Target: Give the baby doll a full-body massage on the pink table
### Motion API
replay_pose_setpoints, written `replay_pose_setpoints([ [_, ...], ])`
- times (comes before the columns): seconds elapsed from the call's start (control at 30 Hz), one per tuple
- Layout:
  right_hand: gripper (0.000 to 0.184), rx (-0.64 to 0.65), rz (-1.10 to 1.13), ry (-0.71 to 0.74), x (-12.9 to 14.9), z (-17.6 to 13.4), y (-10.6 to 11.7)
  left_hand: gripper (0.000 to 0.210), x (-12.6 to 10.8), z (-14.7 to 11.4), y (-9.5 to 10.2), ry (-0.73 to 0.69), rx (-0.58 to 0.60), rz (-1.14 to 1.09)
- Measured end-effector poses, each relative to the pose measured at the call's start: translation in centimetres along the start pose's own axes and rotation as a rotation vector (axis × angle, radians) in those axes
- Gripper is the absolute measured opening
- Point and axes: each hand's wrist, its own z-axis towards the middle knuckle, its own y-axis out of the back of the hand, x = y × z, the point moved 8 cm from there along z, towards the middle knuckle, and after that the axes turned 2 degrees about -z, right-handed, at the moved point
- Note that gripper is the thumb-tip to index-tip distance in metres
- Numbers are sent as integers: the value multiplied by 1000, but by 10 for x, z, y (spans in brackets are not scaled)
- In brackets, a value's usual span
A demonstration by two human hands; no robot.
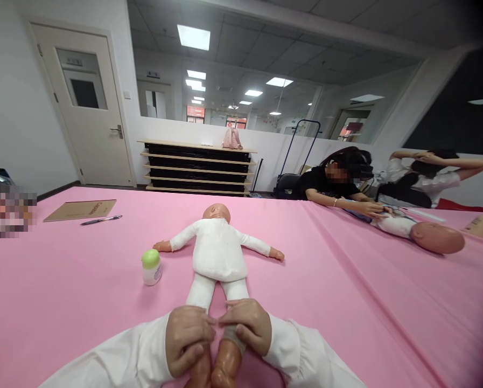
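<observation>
A baby doll [220,248] with a white cloth body lies on its back on the pink-covered table, its head away from me and its arms spread. My left hand [189,337] is wrapped round the doll's lower leg on the left. Round the other lower leg, my right hand [249,326] is closed, over a greyish band above the bare foot. Both brown feet point toward me at the bottom edge. Left of the doll stands a small bottle [151,267] with a green lid.
A brown notebook [82,210] and a pen [101,220] lie at the left on the pink cloth [104,302]. To the right, a person in black [338,178] handles another doll [437,237]. A second person [422,178] sits behind, arms raised.
</observation>
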Motion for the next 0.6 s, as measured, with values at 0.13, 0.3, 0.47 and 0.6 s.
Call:
replay_pose_setpoints([
  [0.13, 41, -111, -186, -102, -28, -7, 5, 34, 32, -5, 2, 265, -63, 216],
  [0.3, 45, 58, -266, -50, -24, -6, -18, 35, 23, 0, -16, 158, 95, 137],
  [0.47, 43, 110, -45, 121, 13, 0, -23, 31, -10, 0, -10, -118, 93, -6],
  [0.6, 39, -31, -27, 18, 0, 1, -4, 35, 11, -4, -1, 49, -30, 185],
])
